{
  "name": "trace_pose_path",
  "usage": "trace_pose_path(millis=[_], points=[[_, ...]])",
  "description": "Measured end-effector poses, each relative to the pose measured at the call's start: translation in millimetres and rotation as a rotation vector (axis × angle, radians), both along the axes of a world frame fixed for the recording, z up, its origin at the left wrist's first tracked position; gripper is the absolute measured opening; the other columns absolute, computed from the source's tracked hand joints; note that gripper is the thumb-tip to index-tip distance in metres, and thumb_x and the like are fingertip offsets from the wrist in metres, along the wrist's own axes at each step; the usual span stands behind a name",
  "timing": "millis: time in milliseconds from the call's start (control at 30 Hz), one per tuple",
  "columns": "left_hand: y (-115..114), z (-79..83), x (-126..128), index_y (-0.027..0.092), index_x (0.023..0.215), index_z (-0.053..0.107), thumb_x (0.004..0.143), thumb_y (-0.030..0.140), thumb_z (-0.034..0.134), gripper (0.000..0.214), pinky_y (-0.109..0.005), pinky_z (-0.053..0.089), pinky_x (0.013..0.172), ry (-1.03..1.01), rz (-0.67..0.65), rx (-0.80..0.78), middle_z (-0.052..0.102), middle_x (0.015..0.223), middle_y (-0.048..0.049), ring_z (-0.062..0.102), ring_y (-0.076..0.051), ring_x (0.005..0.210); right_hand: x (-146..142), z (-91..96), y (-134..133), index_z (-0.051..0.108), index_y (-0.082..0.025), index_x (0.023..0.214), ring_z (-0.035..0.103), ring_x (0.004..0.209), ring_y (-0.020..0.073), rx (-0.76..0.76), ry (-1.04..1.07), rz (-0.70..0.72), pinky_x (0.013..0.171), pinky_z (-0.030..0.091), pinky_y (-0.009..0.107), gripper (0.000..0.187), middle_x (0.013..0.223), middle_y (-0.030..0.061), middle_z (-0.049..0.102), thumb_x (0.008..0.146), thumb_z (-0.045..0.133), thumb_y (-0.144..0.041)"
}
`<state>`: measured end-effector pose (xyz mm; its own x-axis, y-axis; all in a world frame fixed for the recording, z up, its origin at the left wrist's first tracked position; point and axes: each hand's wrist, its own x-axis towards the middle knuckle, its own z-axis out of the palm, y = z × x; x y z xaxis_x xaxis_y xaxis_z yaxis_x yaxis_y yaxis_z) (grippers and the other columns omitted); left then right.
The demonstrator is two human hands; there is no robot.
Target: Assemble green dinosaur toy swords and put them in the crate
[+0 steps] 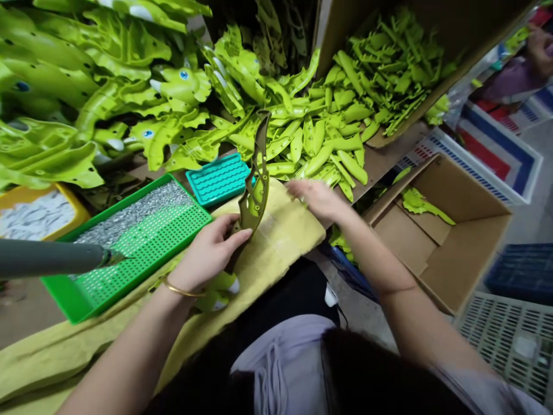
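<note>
My left hand (pixel 211 248) is closed on the lower end of a curved plastic toy part (pixel 259 199), brown-olive along its edge and lime green inside, held upright over a yellow cloth (pixel 285 230). Beneath that wrist, a green toy piece with white tips (pixel 220 291) lies on the cloth. My right hand (pixel 317 199) is over the cloth's far right corner, beside a pile of small green plastic parts (pixel 319 144). Its fingers are smeared by motion, and whether they hold anything cannot be made out.
A green perforated tray (pixel 159 230) of small metal screws stands at left, under a grey screwdriver-like tool (pixel 52 257). Near them are a teal tray (pixel 218 178) and a yellow bin (pixel 71 199). Green dinosaur-like shells (pixel 47 75) heap behind. A cardboard box (pixel 470 230) stands right.
</note>
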<state>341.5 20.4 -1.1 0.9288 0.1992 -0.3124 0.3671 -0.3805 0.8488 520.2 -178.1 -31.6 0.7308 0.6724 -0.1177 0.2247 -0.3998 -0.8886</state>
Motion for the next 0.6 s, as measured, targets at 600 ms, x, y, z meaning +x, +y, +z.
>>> trace_pose_path(millis=[600], points=[[25,-8.5,-9,0.018,0.113,0.065,0.075,0.065,0.054,0.062,-0.042,0.053,0.096,0.032,-0.015,0.178,0.071,0.117,-0.0102,0.067,-0.032,0.106,105,-2.9,-9,0.051,-0.017,0.138,0.042,0.134,0.0393,-0.574,-0.373,-0.560,0.108,0.034,0.059,0.063,0.146,0.0213,0.045,0.094,0.029,-0.055]])
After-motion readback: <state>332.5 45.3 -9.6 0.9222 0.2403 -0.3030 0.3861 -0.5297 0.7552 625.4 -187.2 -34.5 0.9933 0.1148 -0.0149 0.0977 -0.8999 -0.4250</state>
